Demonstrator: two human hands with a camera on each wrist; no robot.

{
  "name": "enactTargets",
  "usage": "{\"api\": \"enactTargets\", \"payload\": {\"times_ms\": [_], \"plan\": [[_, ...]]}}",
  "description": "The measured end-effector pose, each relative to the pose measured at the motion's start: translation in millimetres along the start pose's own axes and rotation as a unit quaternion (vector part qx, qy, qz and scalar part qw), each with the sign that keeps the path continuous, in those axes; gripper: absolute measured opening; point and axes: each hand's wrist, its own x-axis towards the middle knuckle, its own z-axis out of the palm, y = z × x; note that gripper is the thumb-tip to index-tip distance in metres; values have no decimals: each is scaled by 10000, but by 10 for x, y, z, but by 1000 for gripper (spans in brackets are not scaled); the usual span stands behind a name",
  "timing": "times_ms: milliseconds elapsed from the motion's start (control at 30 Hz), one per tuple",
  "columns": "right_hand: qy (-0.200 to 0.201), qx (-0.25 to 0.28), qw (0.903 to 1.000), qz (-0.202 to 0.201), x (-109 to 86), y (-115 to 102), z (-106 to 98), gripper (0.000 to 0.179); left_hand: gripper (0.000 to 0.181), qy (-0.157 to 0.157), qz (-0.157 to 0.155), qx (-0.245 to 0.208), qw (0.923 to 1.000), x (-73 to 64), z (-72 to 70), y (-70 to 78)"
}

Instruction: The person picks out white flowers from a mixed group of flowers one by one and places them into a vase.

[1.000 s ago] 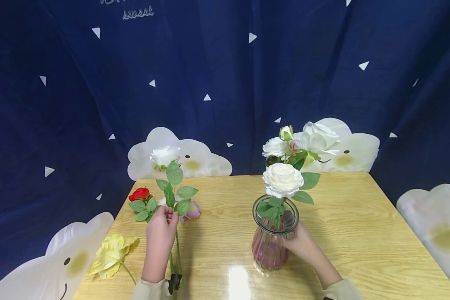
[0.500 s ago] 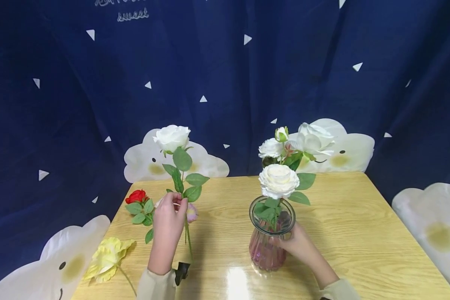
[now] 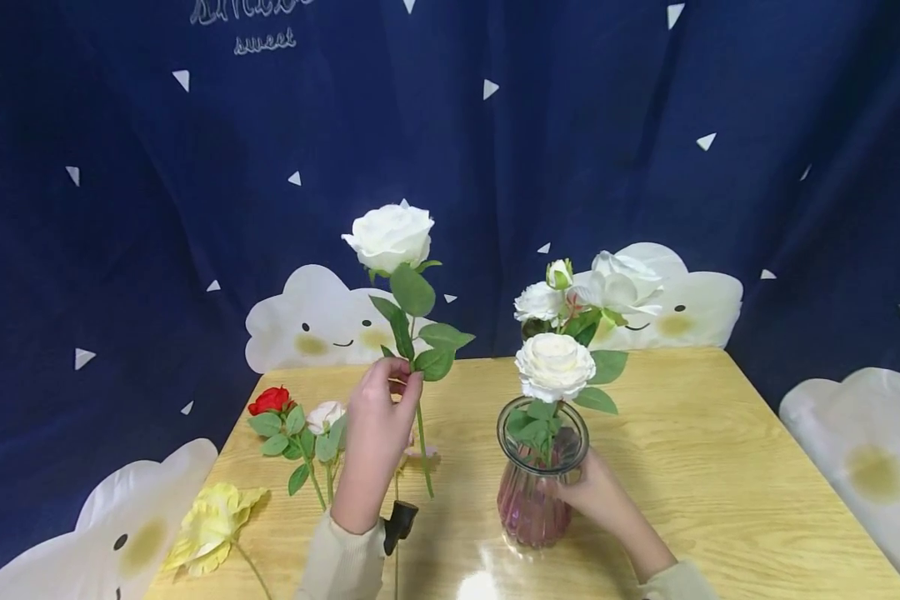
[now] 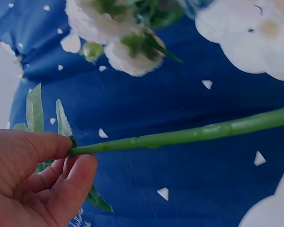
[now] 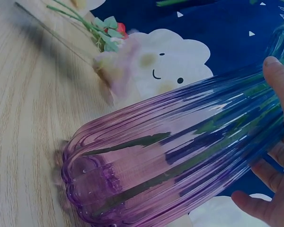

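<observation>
My left hand [image 3: 378, 410] pinches the green stem [image 4: 189, 136] of a white rose [image 3: 390, 238] between thumb and fingers, just below its leaves. The bloom points up, and the lower stem hangs over the table, left of the vase. My right hand [image 3: 598, 493] grips a ribbed glass vase [image 3: 528, 510] near its neck, thumb on one side and fingers on the other. Pink-purple at the base, the glass turns bluish toward the top in the right wrist view. Several white flowers [image 3: 555, 367] stand in it, their stems showing through the wall.
On the left of the wooden table [image 3: 645, 442] lie a red rose [image 3: 272, 400], a pale pink-white rose [image 3: 326, 416] and a yellow flower [image 3: 213, 525]. Another pinkish flower [image 3: 422, 451] lies partly behind the left hand. A dark blue curtain [image 3: 450, 125] with clouds hangs behind.
My left hand has lifted the white rose up and moved it right, toward the vase, uncovering the pale rose on the table. My right hand stays on the vase.
</observation>
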Motion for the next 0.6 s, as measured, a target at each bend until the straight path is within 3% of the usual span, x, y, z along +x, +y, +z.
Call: {"api": "enactTargets", "payload": {"times_ms": [367, 600], "plan": [[19, 61, 10000, -72, -26, -52, -14, 72, 8, 80, 320, -783, 9964, 90, -23, 367], [25, -58, 9999, -138, -20, -36, 0, 72, 13, 212, 311, -1240, 9916, 114, -152, 580]]}}
